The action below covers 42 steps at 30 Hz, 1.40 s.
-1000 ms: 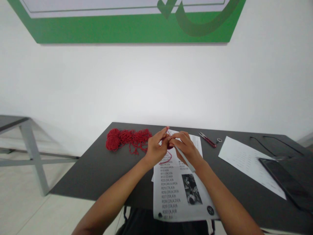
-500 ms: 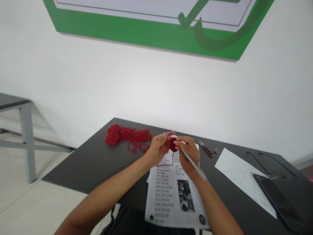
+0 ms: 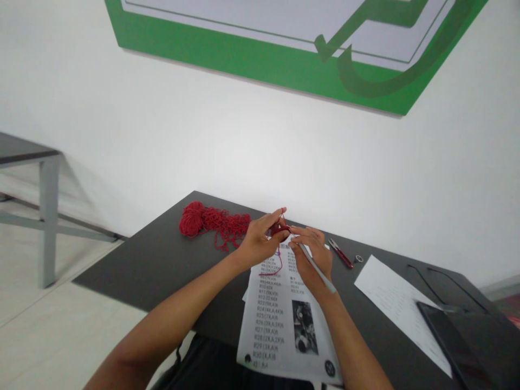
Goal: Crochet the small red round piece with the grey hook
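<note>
My left hand (image 3: pixel 264 235) pinches a small red crochet piece (image 3: pixel 279 231) between thumb and fingers, its index finger raised with red yarn running over it. A grey-handled crochet hook (image 3: pixel 317 266) lies in my right hand (image 3: pixel 312 257), its tip end at the edge of the piece. Much of the piece is covered by my fingers. From it a loose red strand hangs down over the printed pattern sheet (image 3: pixel 272 325), which lies under both hands. Left of my hands, a red yarn ball (image 3: pixel 192 219) sits with a tangle of loose yarn (image 3: pixel 227 225) beside it.
On the dark table (image 3: pixel 162 265), red-handled snips (image 3: pixel 341 253) and a small metal ring (image 3: pixel 358 259) lie right of my hands. Farther right are a second paper (image 3: pixel 394 303), a black tablet-like device (image 3: pixel 447 336) and eyeglasses (image 3: pixel 426 284). A white wall stands behind.
My left hand has turned, its thumb now across the red piece, which has tilted from a round face to a narrow edge. The hook stays in my right hand. The camera view has shifted slightly.
</note>
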Motion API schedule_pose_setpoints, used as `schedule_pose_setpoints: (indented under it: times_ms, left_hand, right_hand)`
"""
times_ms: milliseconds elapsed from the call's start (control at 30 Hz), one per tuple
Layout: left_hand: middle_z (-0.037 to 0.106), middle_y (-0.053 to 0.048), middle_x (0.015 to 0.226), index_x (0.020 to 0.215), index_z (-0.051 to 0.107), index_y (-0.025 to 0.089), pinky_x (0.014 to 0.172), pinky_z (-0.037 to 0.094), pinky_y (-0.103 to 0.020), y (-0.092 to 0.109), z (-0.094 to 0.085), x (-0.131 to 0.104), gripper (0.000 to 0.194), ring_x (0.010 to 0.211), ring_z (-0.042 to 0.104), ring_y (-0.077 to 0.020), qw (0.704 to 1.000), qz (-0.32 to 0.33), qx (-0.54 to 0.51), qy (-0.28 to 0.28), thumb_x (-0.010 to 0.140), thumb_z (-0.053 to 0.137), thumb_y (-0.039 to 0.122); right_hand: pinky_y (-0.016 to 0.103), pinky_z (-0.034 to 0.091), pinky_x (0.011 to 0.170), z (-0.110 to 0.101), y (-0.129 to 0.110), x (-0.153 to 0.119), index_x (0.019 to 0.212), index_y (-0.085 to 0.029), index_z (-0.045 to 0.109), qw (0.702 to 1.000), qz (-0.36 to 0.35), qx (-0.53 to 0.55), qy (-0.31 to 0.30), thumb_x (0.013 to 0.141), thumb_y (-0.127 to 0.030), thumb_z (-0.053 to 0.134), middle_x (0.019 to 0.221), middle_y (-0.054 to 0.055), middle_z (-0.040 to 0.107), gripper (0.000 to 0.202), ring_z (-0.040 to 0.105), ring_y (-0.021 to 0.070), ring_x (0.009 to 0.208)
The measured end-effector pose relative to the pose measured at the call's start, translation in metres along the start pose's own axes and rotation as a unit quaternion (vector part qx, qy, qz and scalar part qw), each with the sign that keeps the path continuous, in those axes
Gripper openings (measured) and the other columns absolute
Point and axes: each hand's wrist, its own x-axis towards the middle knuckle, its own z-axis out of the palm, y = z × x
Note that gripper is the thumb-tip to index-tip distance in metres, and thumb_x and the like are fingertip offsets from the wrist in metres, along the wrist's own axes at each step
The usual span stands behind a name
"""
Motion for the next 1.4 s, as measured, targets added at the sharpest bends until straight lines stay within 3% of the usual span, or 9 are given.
schedule_pose_setpoints:
  times_ms: [233, 433, 700, 800, 933, 1133, 1233, 1333, 1400]
  left_hand:
    - [0.070, -0.002, 0.089, 0.134, 0.061, 0.022, 0.075, 0.057, -0.027, -0.014, 0.001, -0.001, 0.042, 0.079, 0.065, -0.0132, 0.991, 0.057, 0.115, 0.044, 0.093, 0.063, 0.013]
    - [0.069, -0.001, 0.088, 0.130, 0.064, 0.021, 0.073, 0.056, -0.024, -0.008, 0.005, -0.002, 0.040, 0.078, 0.065, -0.0118, 0.992, 0.027, 0.109, 0.058, 0.092, 0.061, 0.009]
    - [0.068, 0.000, 0.083, 0.120, 0.071, 0.020, 0.070, 0.055, -0.025, -0.006, 0.005, 0.000, 0.035, 0.072, 0.063, -0.0125, 0.995, -0.049, 0.061, 0.067, 0.087, 0.064, 0.009]
    - [0.068, 0.000, 0.082, 0.120, 0.072, 0.020, 0.069, 0.055, -0.025, -0.007, 0.004, 0.001, 0.034, 0.071, 0.062, -0.0124, 0.995, -0.058, 0.041, 0.069, 0.088, 0.065, 0.012]
    - [0.069, -0.001, 0.084, 0.120, 0.072, 0.020, 0.069, 0.055, -0.025, -0.009, 0.004, 0.001, 0.034, 0.072, 0.063, -0.0125, 0.995, -0.068, 0.040, 0.062, 0.088, 0.064, 0.013]
    - [0.070, -0.002, 0.084, 0.112, 0.076, 0.020, 0.067, 0.055, -0.024, -0.009, 0.002, 0.004, 0.029, 0.071, 0.065, -0.0127, 0.992, -0.092, 0.057, 0.070, 0.087, 0.065, 0.012]
    - [0.071, -0.002, 0.083, 0.111, 0.076, 0.019, 0.070, 0.058, -0.027, -0.008, 0.001, 0.004, 0.026, 0.072, 0.067, -0.0138, 0.995, -0.073, 0.035, 0.059, 0.086, 0.068, 0.015]
    - [0.075, -0.003, 0.085, 0.113, 0.075, 0.019, 0.075, 0.060, -0.030, -0.006, 0.003, 0.001, 0.030, 0.074, 0.069, -0.0155, 0.997, -0.068, 0.012, 0.042, 0.084, 0.072, 0.018]
    - [0.078, -0.005, 0.090, 0.114, 0.074, 0.019, 0.076, 0.061, -0.031, -0.002, 0.006, -0.002, 0.031, 0.078, 0.072, -0.0174, 0.996, -0.080, -0.010, 0.036, 0.083, 0.073, 0.021]
  right_hand:
    - [0.044, 0.046, 0.103, 0.007, -0.009, -0.009, 0.097, -0.023, 0.060, 0.990, -0.050, -0.115, -0.067, 0.100, -0.016, 0.053, 0.122, 0.009, 0.076, 0.011, 0.072, 0.0213, 0.114]
    - [0.049, 0.044, 0.113, 0.016, -0.010, -0.016, 0.098, -0.023, 0.059, 0.994, -0.010, -0.096, -0.058, 0.101, -0.018, 0.049, 0.126, 0.010, 0.075, 0.012, 0.068, 0.0223, 0.121]
    - [0.059, 0.047, 0.114, 0.017, 0.004, -0.021, 0.105, -0.021, 0.059, 0.991, -0.086, -0.062, -0.085, 0.097, -0.009, 0.052, 0.135, 0.015, 0.068, 0.016, 0.059, 0.0273, 0.135]
    - [0.057, 0.050, 0.113, 0.018, 0.004, -0.021, 0.104, -0.022, 0.061, 0.994, -0.046, -0.032, -0.090, 0.098, -0.014, 0.051, 0.135, 0.013, 0.069, 0.015, 0.060, 0.0264, 0.134]
    - [0.052, 0.058, 0.103, 0.016, -0.004, -0.019, 0.106, -0.024, 0.064, 0.992, 0.095, -0.027, -0.080, 0.101, -0.028, 0.050, 0.135, 0.009, 0.070, 0.016, 0.058, 0.0286, 0.136]
    - [0.048, 0.056, 0.101, 0.008, -0.019, -0.017, 0.114, -0.026, 0.067, 0.981, 0.179, 0.045, -0.065, 0.100, -0.038, 0.053, 0.135, 0.007, 0.070, 0.024, 0.052, 0.0308, 0.141]
    - [0.049, 0.055, 0.100, 0.008, -0.018, -0.014, 0.109, -0.024, 0.069, 0.957, 0.241, 0.162, -0.017, 0.099, -0.039, 0.054, 0.123, 0.010, 0.075, 0.024, 0.063, 0.0303, 0.129]
    - [0.047, 0.060, 0.086, 0.010, -0.008, -0.007, 0.088, -0.022, 0.064, 0.889, 0.287, 0.354, 0.035, 0.101, -0.039, 0.051, 0.100, 0.009, 0.078, 0.026, 0.075, 0.0258, 0.095]
    - [0.046, 0.061, 0.082, 0.011, 0.000, -0.005, 0.081, -0.023, 0.061, 0.852, 0.288, 0.438, 0.018, 0.099, -0.040, 0.053, 0.094, 0.007, 0.076, 0.026, 0.074, 0.0241, 0.089]
